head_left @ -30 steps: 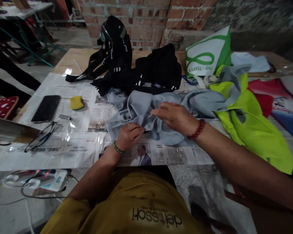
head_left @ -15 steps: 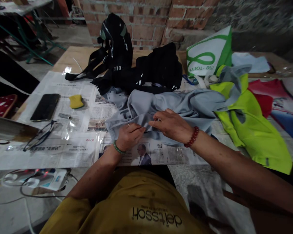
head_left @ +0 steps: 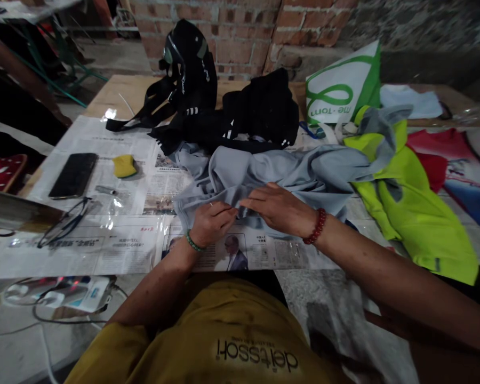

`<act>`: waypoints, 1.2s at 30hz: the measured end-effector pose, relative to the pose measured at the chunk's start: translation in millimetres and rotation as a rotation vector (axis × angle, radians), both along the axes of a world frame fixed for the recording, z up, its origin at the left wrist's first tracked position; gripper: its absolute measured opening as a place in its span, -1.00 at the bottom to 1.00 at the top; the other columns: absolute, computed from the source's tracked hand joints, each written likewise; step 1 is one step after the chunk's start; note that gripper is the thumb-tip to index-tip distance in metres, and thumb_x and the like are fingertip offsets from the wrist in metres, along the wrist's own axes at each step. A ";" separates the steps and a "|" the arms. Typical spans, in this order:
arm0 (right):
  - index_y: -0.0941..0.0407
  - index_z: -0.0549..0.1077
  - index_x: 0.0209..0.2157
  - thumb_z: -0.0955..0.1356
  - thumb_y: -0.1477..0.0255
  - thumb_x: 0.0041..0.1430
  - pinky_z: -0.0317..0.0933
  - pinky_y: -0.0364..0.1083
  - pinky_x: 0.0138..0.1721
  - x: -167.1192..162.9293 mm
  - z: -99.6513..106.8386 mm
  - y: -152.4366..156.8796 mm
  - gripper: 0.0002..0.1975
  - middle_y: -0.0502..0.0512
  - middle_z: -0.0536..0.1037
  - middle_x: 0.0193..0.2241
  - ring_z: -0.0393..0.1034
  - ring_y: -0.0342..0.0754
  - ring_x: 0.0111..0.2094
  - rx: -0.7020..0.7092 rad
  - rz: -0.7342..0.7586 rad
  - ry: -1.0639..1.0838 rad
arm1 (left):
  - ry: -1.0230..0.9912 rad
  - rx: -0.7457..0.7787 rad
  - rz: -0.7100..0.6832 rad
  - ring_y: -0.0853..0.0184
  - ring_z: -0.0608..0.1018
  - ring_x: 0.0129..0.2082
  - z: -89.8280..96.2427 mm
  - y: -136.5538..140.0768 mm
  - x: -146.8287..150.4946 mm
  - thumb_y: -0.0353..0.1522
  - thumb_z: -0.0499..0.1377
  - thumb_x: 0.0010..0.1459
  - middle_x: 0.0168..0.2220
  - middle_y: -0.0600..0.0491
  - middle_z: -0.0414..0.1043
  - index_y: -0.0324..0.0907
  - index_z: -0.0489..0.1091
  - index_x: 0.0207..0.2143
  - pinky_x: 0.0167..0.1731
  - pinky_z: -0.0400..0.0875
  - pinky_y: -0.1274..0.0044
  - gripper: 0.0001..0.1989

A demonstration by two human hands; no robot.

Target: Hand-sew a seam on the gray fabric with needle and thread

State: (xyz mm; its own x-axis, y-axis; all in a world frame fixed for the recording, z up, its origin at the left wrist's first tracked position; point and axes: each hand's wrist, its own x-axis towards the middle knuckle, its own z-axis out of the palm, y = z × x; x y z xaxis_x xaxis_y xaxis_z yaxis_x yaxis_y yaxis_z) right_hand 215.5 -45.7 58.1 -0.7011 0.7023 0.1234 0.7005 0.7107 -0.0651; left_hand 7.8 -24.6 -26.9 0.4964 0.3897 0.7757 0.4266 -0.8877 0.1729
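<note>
A crumpled grey garment [head_left: 234, 165] lies across the front of the table. My left hand [head_left: 213, 223], with a green bead bracelet, pinches its near edge between thumb and fingers. Close beside it, my right hand [head_left: 282, 209], with a red bead bracelet, rests over the cloth with its fingers bent together. The two sets of fingertips nearly meet at the garment's edge. Whatever the right fingertips hold is too small and shaded to make out.
Newspapers [head_left: 116, 234] cover the table. On the left are a phone [head_left: 72, 175], a yellow sponge [head_left: 124, 166], glasses [head_left: 70, 224] and a metal cylinder [head_left: 20, 209]. Behind lie a black bag [head_left: 194, 69] and black clothing [head_left: 264, 109]; right, a yellow-green garment [head_left: 420, 197]. Another person's arm [head_left: 28, 74] shows far left.
My right fingertips have shifted slightly left, closer to my left hand, which stays in place. Another person's arm has come into view at the far left.
</note>
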 end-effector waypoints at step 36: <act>0.06 0.52 -0.24 0.24 0.47 0.22 0.28 -0.10 -0.19 -11.6 -25.7 -5.4 -0.78 0.05 0.53 -0.27 0.42 -0.10 -0.22 -0.246 -0.257 0.630 | -0.142 -0.232 -0.066 0.41 0.53 -0.42 -0.6 1.9 2.8 -0.45 0.13 0.18 -0.41 0.03 0.49 -0.19 0.47 -0.33 -0.40 0.45 0.59 -0.88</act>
State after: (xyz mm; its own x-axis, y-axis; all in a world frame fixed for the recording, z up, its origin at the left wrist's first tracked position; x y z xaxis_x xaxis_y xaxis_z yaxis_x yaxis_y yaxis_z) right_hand 203.9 -51.0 32.4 -0.3581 0.8947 0.2671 0.6198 0.4417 -0.6487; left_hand 10.6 -22.7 -27.4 0.4196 0.5353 0.7331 0.3263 -0.8426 0.4284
